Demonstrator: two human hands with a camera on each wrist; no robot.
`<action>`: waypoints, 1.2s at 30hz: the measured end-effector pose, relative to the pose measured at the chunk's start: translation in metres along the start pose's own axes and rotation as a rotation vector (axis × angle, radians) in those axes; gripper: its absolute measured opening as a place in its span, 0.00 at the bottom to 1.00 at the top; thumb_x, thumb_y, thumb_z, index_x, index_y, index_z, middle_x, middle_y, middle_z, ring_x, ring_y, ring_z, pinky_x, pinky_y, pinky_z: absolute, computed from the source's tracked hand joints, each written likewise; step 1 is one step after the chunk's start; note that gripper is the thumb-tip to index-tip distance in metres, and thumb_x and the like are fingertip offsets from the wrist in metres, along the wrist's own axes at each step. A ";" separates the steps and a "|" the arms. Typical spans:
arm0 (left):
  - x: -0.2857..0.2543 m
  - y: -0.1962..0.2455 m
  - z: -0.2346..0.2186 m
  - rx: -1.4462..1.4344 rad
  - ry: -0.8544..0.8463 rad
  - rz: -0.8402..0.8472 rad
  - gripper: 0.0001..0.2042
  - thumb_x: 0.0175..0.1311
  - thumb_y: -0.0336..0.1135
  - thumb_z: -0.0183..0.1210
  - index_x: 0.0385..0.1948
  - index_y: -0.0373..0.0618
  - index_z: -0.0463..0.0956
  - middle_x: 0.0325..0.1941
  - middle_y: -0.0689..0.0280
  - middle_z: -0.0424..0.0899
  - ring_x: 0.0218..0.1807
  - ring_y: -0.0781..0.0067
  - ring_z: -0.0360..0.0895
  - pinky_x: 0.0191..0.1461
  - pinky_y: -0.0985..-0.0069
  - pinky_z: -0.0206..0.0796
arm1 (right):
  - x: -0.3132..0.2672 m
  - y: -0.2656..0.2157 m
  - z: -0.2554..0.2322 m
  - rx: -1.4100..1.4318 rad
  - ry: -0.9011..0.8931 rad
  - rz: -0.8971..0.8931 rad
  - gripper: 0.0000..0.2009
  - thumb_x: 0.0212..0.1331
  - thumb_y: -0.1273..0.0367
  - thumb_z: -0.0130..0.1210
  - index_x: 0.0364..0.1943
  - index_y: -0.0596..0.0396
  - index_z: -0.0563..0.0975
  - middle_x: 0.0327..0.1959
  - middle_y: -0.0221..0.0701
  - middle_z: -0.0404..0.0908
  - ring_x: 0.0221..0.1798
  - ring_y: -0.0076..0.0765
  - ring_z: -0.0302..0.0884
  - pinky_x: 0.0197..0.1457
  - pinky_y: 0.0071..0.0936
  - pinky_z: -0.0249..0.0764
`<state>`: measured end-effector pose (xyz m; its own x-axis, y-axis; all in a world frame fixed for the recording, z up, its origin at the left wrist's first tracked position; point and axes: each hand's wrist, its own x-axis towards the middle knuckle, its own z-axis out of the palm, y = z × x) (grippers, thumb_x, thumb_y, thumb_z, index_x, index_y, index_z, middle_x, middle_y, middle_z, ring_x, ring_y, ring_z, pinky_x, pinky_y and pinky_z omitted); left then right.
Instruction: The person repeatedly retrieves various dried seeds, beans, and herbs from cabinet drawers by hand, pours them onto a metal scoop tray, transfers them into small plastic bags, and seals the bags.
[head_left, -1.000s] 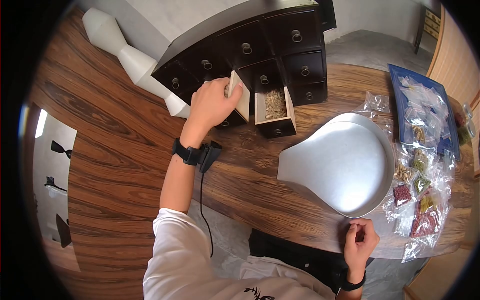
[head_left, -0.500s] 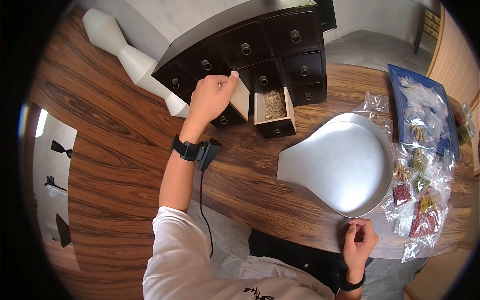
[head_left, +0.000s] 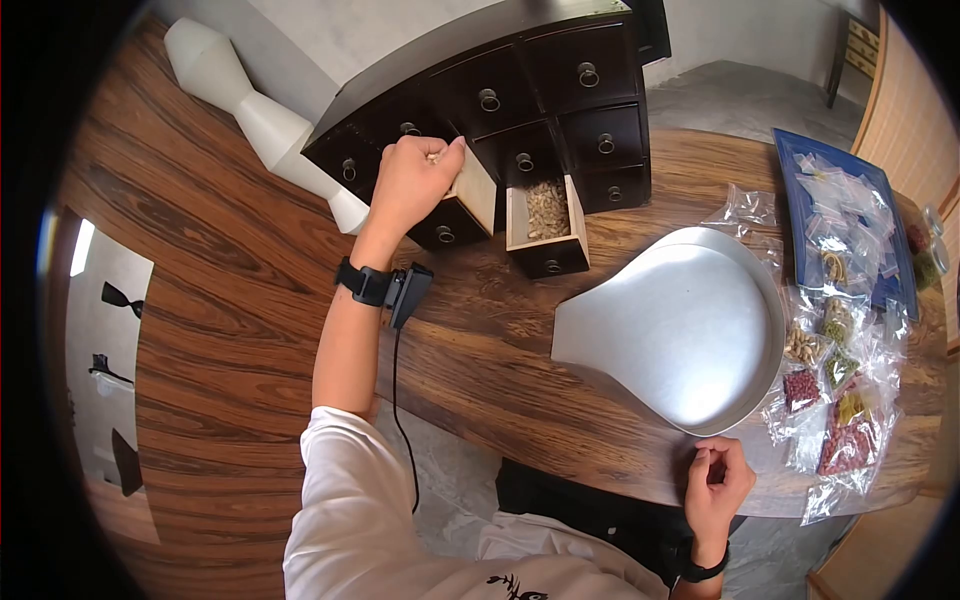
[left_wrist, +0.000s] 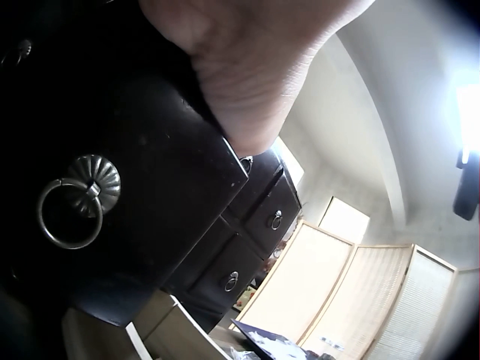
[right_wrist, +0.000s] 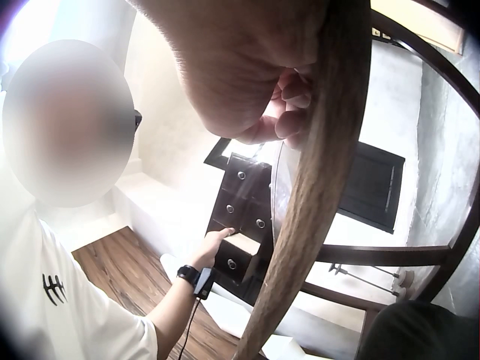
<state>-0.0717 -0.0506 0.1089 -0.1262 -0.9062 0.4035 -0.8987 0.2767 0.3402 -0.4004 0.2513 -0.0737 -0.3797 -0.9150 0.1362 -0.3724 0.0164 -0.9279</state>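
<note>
My left hand (head_left: 415,180) is over a pulled-out drawer (head_left: 478,185) at the lower left of a black cabinet (head_left: 490,130). Pale dried pieces (head_left: 433,157) show between its thumb and curled fingers. Beside that drawer, another drawer (head_left: 572,250) stands pulled out, with pale brown dried pieces (head_left: 547,212) in it. In the left wrist view, the heel of the left hand (left_wrist: 255,75) hangs over a black drawer front with a ring pull (left_wrist: 71,214). The right hand (head_left: 720,485) rests at the table's near edge, loosely curled, by the rim of a metal pan (head_left: 690,330).
Clear bags of dried goods (head_left: 850,440) lie right of the pan. A blue tray (head_left: 790,190) with more bags is behind them, and jars (head_left: 925,255) stand at the far right. A white faceted column (head_left: 270,125) lies left of the cabinet.
The left hand has risen from inside the left drawer and shifted slightly left, with pale pieces now visible in its grip. The right hand and the pan have stayed put.
</note>
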 end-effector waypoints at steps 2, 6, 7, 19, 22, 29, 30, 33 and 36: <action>0.001 -0.001 0.001 0.003 0.098 0.051 0.20 0.68 0.46 0.59 0.25 0.34 0.83 0.15 0.52 0.78 0.20 0.53 0.78 0.30 0.68 0.68 | 0.000 -0.001 0.000 0.001 0.000 0.001 0.02 0.60 0.77 0.57 0.34 0.59 0.80 0.17 0.24 0.72 0.17 0.15 0.64 0.23 0.18 0.59; 0.006 0.003 -0.004 0.031 0.181 0.065 0.20 0.67 0.45 0.60 0.24 0.34 0.83 0.17 0.48 0.78 0.22 0.46 0.79 0.30 0.64 0.69 | 0.000 -0.002 0.001 0.005 0.007 0.007 0.02 0.59 0.77 0.57 0.34 0.59 0.80 0.17 0.24 0.72 0.18 0.16 0.64 0.23 0.18 0.59; 0.007 0.002 -0.005 0.034 0.182 0.064 0.20 0.67 0.45 0.60 0.24 0.34 0.83 0.17 0.48 0.78 0.22 0.46 0.79 0.30 0.64 0.69 | 0.000 0.000 0.001 0.007 0.009 0.004 0.02 0.59 0.77 0.58 0.34 0.59 0.80 0.17 0.24 0.72 0.18 0.16 0.64 0.23 0.18 0.59; 0.007 0.008 -0.005 0.117 0.271 0.155 0.19 0.68 0.43 0.59 0.22 0.35 0.82 0.17 0.48 0.77 0.22 0.43 0.78 0.29 0.62 0.68 | 0.000 0.001 0.001 0.014 0.012 0.001 0.01 0.59 0.77 0.58 0.34 0.58 0.80 0.16 0.24 0.72 0.17 0.16 0.63 0.22 0.19 0.58; 0.007 0.014 -0.007 0.127 0.258 0.156 0.20 0.68 0.43 0.59 0.20 0.35 0.81 0.15 0.49 0.75 0.20 0.45 0.76 0.27 0.64 0.67 | 0.000 0.000 0.000 0.023 0.009 -0.003 0.01 0.60 0.77 0.58 0.33 0.59 0.80 0.16 0.25 0.72 0.17 0.16 0.63 0.22 0.19 0.58; 0.000 0.037 -0.008 0.141 0.304 0.216 0.19 0.68 0.40 0.59 0.18 0.36 0.79 0.14 0.51 0.74 0.17 0.48 0.74 0.24 0.66 0.65 | 0.000 0.001 0.000 0.030 0.011 -0.006 0.01 0.60 0.77 0.57 0.33 0.59 0.80 0.17 0.25 0.73 0.17 0.16 0.64 0.22 0.19 0.59; -0.002 0.041 -0.007 0.135 0.321 0.243 0.18 0.67 0.39 0.60 0.18 0.37 0.79 0.14 0.52 0.74 0.17 0.49 0.74 0.23 0.66 0.65 | 0.000 0.001 0.000 0.027 0.009 -0.007 0.01 0.60 0.77 0.57 0.33 0.59 0.80 0.17 0.25 0.73 0.17 0.16 0.64 0.23 0.19 0.59; -0.008 0.053 0.000 0.057 0.336 0.319 0.17 0.68 0.39 0.61 0.21 0.36 0.80 0.12 0.55 0.69 0.14 0.68 0.64 0.23 0.72 0.59 | 0.001 -0.001 0.001 0.021 0.005 -0.010 0.01 0.60 0.77 0.57 0.33 0.59 0.80 0.17 0.25 0.73 0.17 0.16 0.64 0.23 0.19 0.59; -0.016 0.066 0.009 -0.003 0.340 0.304 0.16 0.68 0.37 0.61 0.21 0.36 0.80 0.13 0.58 0.73 0.14 0.72 0.68 0.23 0.73 0.60 | 0.000 -0.001 0.001 0.013 0.006 -0.013 0.01 0.60 0.77 0.57 0.34 0.59 0.80 0.16 0.25 0.72 0.17 0.16 0.64 0.23 0.19 0.59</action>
<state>-0.1334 -0.0210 0.1172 -0.2387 -0.6275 0.7411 -0.8412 0.5150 0.1651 -0.3997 0.2508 -0.0731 -0.3797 -0.9128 0.1505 -0.3664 -0.0010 -0.9304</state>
